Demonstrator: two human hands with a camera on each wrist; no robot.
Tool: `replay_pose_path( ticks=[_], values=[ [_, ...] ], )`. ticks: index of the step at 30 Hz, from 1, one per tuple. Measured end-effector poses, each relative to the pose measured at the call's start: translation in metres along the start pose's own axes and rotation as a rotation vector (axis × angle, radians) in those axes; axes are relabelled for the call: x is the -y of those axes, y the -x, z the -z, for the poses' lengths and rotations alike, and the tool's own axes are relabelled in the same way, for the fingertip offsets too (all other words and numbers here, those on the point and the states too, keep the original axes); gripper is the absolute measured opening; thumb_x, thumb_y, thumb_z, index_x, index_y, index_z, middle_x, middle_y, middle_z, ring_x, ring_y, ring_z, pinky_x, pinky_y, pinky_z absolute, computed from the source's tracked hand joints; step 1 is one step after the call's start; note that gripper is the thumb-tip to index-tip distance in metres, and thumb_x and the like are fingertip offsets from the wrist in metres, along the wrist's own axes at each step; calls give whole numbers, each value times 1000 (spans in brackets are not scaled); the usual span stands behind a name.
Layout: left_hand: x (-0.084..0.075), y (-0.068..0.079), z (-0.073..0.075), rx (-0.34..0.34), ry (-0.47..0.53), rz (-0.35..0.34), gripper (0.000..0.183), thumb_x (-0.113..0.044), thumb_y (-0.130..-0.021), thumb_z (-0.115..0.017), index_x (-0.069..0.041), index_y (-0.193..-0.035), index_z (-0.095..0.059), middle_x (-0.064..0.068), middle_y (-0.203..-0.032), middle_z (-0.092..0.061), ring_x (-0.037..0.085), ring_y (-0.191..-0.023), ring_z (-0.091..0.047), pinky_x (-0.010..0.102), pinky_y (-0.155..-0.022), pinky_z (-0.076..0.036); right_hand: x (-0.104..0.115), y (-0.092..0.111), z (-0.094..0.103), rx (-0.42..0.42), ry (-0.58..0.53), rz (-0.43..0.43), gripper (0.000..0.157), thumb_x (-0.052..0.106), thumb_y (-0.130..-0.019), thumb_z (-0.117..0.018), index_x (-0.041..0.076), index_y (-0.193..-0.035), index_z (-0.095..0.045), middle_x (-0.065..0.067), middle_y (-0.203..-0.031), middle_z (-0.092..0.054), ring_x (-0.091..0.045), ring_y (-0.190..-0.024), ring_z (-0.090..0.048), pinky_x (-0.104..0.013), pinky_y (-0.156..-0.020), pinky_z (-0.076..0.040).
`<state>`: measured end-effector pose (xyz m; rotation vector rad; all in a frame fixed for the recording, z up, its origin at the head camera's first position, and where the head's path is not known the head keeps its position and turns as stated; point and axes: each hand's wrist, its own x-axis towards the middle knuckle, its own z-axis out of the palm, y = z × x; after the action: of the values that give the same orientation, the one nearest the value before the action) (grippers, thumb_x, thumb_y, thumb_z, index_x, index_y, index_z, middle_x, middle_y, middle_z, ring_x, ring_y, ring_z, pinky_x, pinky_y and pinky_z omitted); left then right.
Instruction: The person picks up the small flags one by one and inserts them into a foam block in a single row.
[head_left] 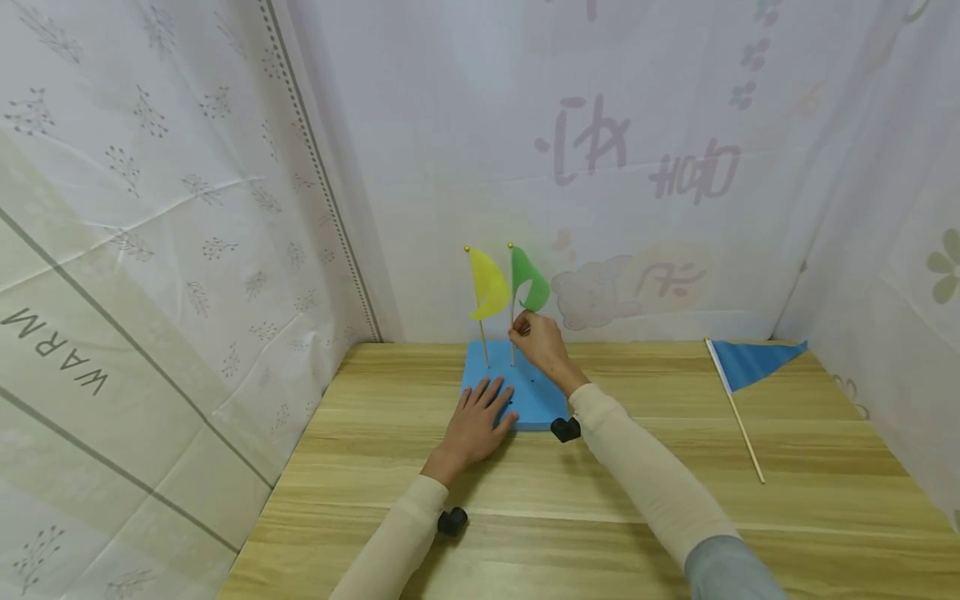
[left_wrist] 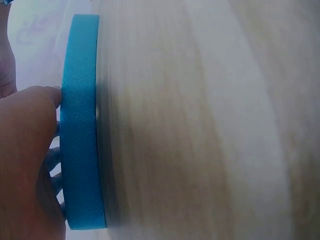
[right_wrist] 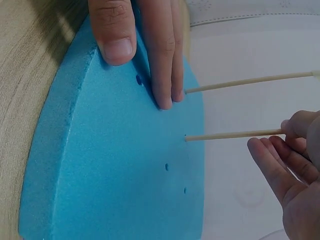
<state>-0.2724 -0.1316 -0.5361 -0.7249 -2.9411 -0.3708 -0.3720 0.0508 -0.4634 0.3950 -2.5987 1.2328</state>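
Observation:
My right hand pinches the wooden stick of a green flag between thumb and fingers. In the right wrist view the lower end of that stick meets the top of the blue foam board at a hole. Spread flat, my left hand presses on the front left part of the board; in the left wrist view its thumb lies at the board's edge. A yellow flag stands in the board to the left of the green one, leaning slightly. Small dark holes show in the board's top.
On the right side of the wooden table lies a blue triangular flag on a stick. Behind the board hangs a pale printed curtain, with another patterned curtain along the left side.

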Motion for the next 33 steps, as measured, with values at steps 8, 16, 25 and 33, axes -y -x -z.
replay_pose_path(
  ticks=[8, 16, 25, 33],
  values=[
    [-1, 0, 0, 12, 1, 7, 61, -49, -114, -44, -18, -167, -41, 8, -176, -31, 36, -164, -25, 60, -134, -21, -1, 2, 5, -4, 6, -1, 15, 20, -104, -72, 5, -102, -71, -14, -102, -77, -29, -97, -76, -43, -82, -64],
    [-2, 1, 2, 15, -1, 6, 61, -49, -114, -44, -18, -167, -41, 8, -176, -31, 36, -165, -25, 61, -134, -21, -5, 6, 17, -6, 35, 31, 12, 17, -104, -69, 6, -103, -72, -13, -102, -77, -28, -95, -74, -44, -83, -63],
    [-2, 1, 2, 29, -7, 8, 62, -49, -114, -45, -18, -167, -39, 8, -176, -30, 36, -165, -24, 60, -134, -20, -17, 16, 34, -13, 62, 57, 13, 15, -102, -70, 3, -104, -73, -14, -100, -77, -29, -95, -74, -44, -85, -64],
    [1, 0, -4, 3, 1, -8, 62, -48, -114, -46, -17, -167, -40, 10, -176, -31, 37, -164, -25, 62, -133, -20, -32, 30, 50, -30, 55, 19, 11, 14, -100, -70, 3, -100, -72, -14, -97, -76, -29, -92, -74, -45, -84, -63]
  ],
)
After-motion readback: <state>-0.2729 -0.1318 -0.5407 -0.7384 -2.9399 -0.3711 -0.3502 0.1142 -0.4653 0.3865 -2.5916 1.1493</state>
